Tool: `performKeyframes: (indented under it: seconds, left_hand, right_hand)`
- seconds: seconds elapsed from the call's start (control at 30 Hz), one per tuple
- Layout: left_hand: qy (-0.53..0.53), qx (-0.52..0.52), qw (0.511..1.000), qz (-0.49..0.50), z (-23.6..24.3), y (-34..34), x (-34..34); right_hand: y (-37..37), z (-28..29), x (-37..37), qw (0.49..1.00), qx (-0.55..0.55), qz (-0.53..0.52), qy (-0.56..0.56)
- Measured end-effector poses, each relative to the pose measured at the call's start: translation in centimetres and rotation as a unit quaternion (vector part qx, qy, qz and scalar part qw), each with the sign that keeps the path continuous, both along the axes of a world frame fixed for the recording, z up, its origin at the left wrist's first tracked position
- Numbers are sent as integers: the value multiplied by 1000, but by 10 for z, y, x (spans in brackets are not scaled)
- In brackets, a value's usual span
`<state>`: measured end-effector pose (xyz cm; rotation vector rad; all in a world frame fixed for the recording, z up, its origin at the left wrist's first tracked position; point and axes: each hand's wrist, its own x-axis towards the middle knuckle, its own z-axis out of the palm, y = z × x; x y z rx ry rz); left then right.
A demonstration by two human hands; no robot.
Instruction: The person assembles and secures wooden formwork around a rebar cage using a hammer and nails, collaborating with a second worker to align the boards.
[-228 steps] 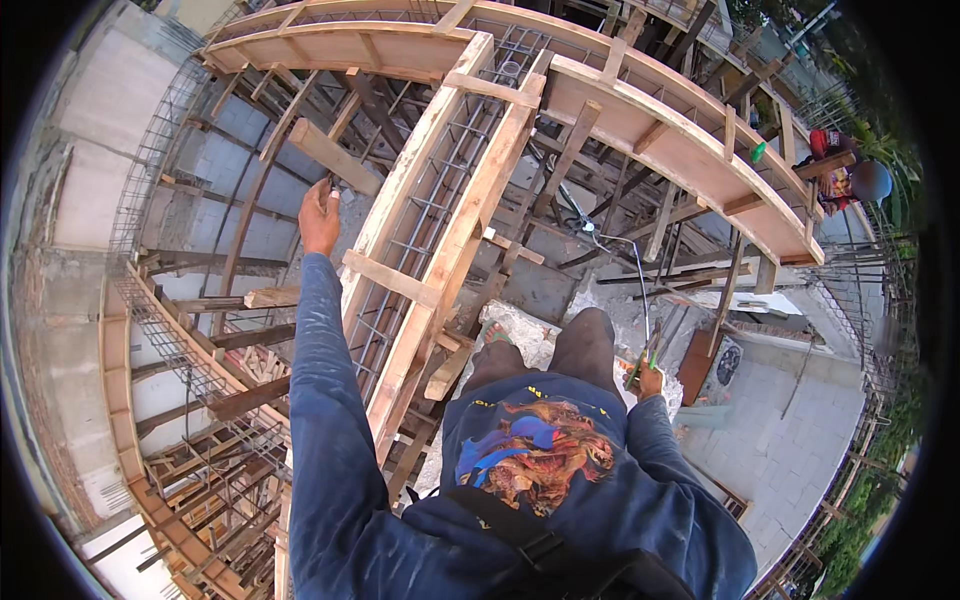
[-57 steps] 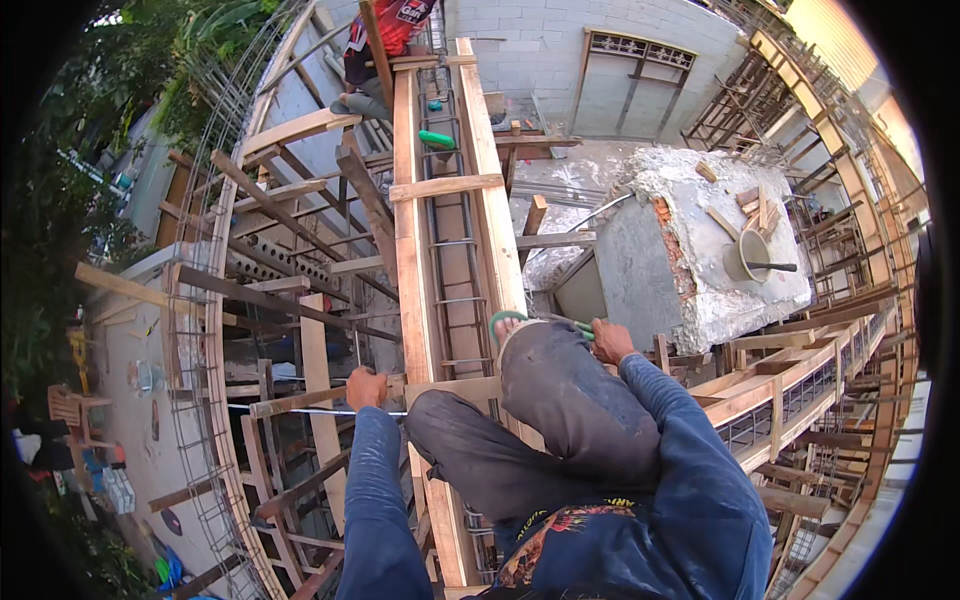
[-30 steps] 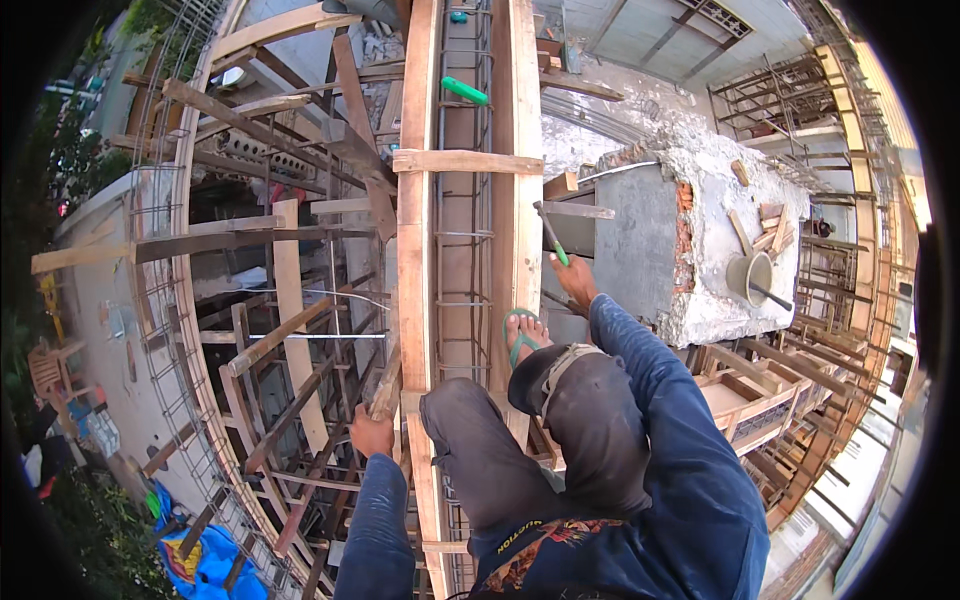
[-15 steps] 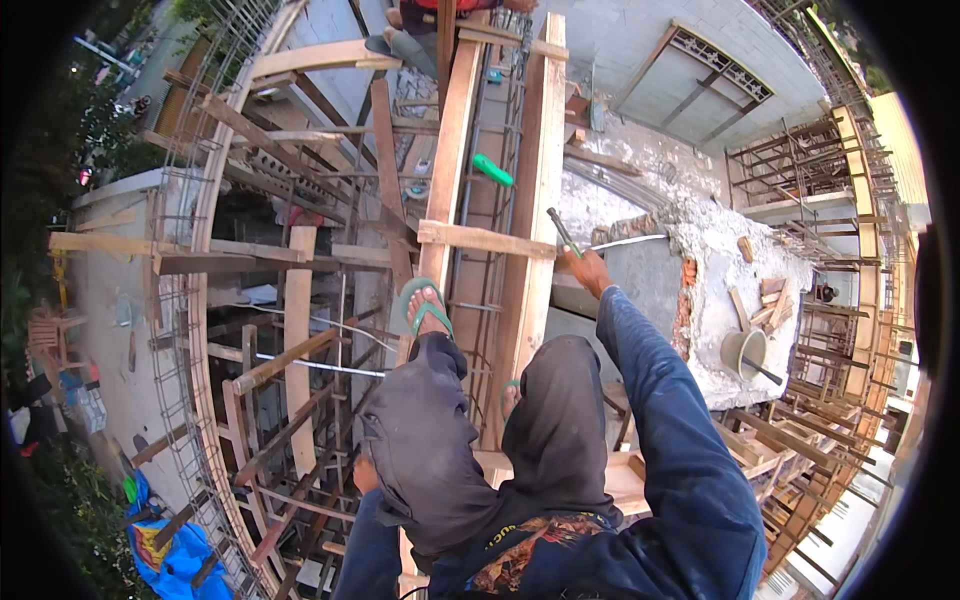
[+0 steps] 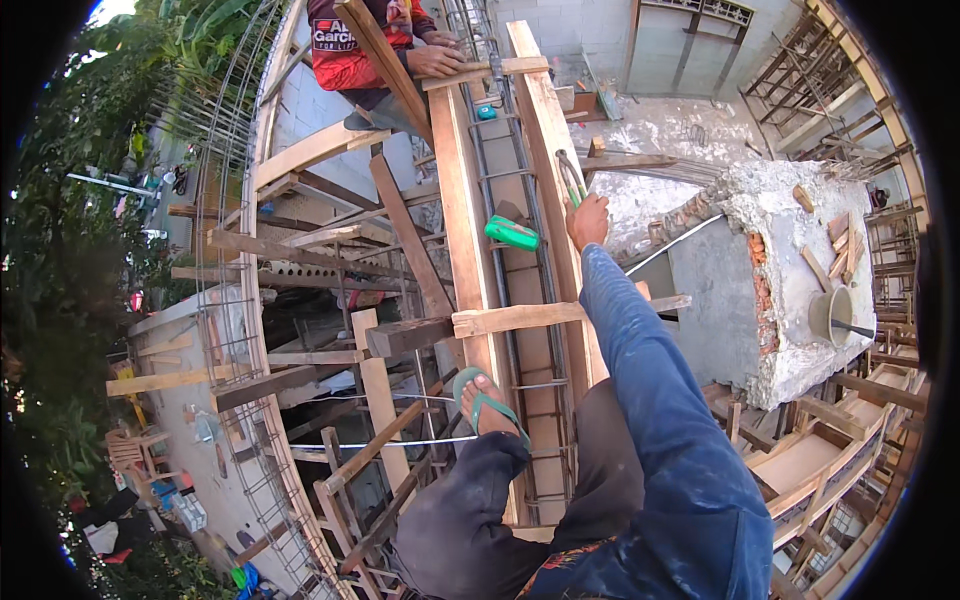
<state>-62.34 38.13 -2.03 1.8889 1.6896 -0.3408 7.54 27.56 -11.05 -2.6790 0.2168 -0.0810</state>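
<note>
My right hand [image 5: 588, 220] is closed around the green handle of a hammer [image 5: 572, 178], just over the right plank of a long wooden beam form [image 5: 540, 90]. My left hand is out of view. Below the right forearm, a short wooden crosspiece [image 5: 520, 319] spans the two planks. A green, rounded object [image 5: 512, 233], its kind unclear, rests over the steel bars [image 5: 505, 190] inside the form. My sandalled left foot [image 5: 488, 405] stands on the left plank.
A co-worker in a red shirt [image 5: 400, 25] has hands on a far crosspiece [image 5: 470, 75]. A teal tape measure [image 5: 486, 112] lies between the planks. Rough concrete [image 5: 705, 300] with a bucket [image 5: 830, 315] stands right. Timber props [image 5: 385, 400] and rebar cages [image 5: 215, 300] fill the left.
My right hand and the hammer have moved farther forward along the right plank. The view has shifted, showing more of the co-worker. My left hand has left the picture.
</note>
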Motion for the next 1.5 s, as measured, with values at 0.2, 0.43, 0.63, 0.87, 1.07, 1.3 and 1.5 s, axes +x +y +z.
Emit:
performKeyframes:
  seconds: [0.2, 0.43, 0.63, 0.87, 1.07, 1.3, 1.5]
  left_hand:
    - [-108, 35, 994, 7, 31, 17, 20]
    - [-277, 145, 929, -198, 129, 171, 282]
    - [-176, 143, 915, -334, 110, 232, 421]
    - [-262, -208, 942, 32, 98, 204, 422]
    - [-197, -84, 975, -65, 97, 199, 443]
    - [-166, -38, 971, -166, 102, 201, 441]
    - [-202, -43, 961, -183, 88, 211, 421]
  right_hand:
    - [3, -38, 27, 997, -47, 57, 17]
    - [3, -25, 8, 998, -45, 33, 16]
    - [16, -28, 15, 998, -62, 27, 16]
    - [-1, -26, 26, 999, -32, 37, 19]
    - [5, -30, 28, 998, -42, 20, 35]
    - [6, -27, 28, 999, -38, -3, 39]
    - [7, -31, 26, 997, -45, 13, 60]
